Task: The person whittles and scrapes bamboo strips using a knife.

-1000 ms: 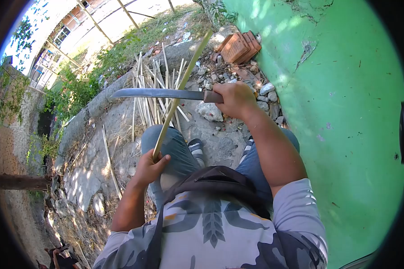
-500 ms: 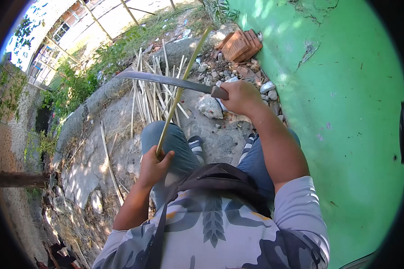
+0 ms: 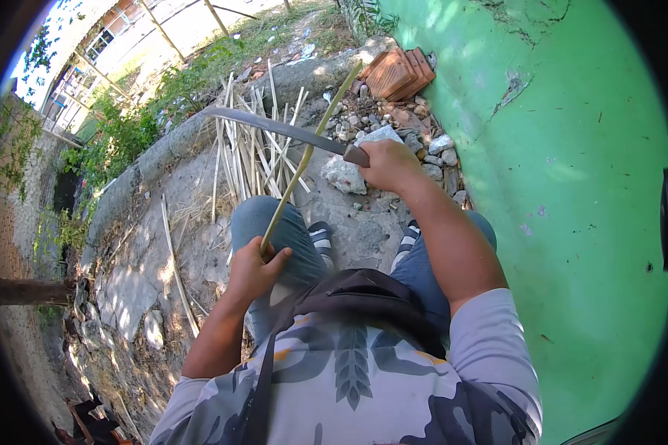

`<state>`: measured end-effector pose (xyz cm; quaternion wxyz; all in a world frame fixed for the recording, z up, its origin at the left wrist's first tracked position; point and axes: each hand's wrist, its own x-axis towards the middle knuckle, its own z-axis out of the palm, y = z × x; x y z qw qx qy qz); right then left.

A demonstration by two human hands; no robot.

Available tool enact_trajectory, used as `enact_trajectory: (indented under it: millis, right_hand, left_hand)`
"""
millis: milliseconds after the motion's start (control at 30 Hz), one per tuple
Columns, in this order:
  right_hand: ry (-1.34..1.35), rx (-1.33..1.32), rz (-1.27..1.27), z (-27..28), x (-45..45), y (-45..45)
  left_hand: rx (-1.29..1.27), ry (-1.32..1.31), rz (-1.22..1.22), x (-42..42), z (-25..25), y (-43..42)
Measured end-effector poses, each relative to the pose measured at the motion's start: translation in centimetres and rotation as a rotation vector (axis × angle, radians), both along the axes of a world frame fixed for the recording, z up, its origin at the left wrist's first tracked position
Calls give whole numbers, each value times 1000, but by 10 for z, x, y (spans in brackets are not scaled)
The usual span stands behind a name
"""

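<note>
Green wall (image 3: 564, 185) shuts off the right side, beyond the right arm. Low grey kerb (image 3: 159, 152) edges the ground (image 3: 367, 237) to the left; bare room between kerb and wall, narrowed ahead by stones (image 3: 345, 175), stacked tiles (image 3: 397, 74) and a pile (image 3: 252, 159) of pale slats. Open air around the blade's tip, over the pile's left side. Strip (image 3: 286, 194): slender, yellow-green, long, slightly bent, slanting up and away to the right above the left knee (image 3: 252, 222). Left hand (image 3: 256, 274): grip clamped on its near end. Right hand (image 3: 390, 163): grip wrapped round the handle of the knife (image 3: 278, 126), dark blade crossing the strip; contact there hard to tell.
</note>
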<state>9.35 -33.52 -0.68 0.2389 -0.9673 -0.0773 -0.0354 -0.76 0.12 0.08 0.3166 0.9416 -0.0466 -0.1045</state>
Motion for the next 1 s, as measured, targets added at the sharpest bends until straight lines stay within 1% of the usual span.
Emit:
enact_trajectory:
  millis: [67, 167, 200, 267, 300, 333, 367, 433, 533, 633, 667, 733, 833, 933, 1000]
  right_hand:
    - [21, -64, 90, 10, -13, 15]
    - [88, -174, 131, 25, -16, 21]
    - [116, -168, 103, 17, -8, 17]
    - [42, -31, 3, 0, 5, 6]
    - [2, 36, -48, 0, 8, 4]
    - [-3, 50, -66, -1, 9, 3]
    - [0, 25, -46, -4, 7, 3]
    - [6, -29, -10, 8, -3, 11]
    - [133, -151, 82, 25, -17, 25]
    - [126, -138, 43, 10, -6, 13]
    - [117, -97, 17, 5, -2, 10]
    - [95, -14, -39, 3, 2, 7]
    - [107, -13, -23, 11, -4, 15]
    - [189, -153, 49, 30, -16, 24]
    - [169, -150, 21, 22, -13, 18]
  left_hand:
    - [-13, 18, 1, 2, -1, 0]
    - [-3, 35, -3, 1, 0, 2]
    - [10, 29, -11, 0, 2, 2]
    - [25, 15, -14, -1, 5, 0]
    - [28, 9, -9, -1, 6, -1]
    - [32, 5, -8, -2, 7, -3]
    - [30, 8, -2, -2, 7, -2]
    - [23, 12, 3, -1, 4, -4]
    - [47, 49, 3, 0, 0, -2]
    - [87, 29, -11, -2, 5, -5]
    - [84, 32, -15, -2, 5, -4]
    - [80, 35, -30, 0, 5, -3]
    - [16, 60, -5, 3, -3, 3]
    - [17, 83, 8, 2, 0, 1]
    - [36, 67, 1, 1, 2, -1]
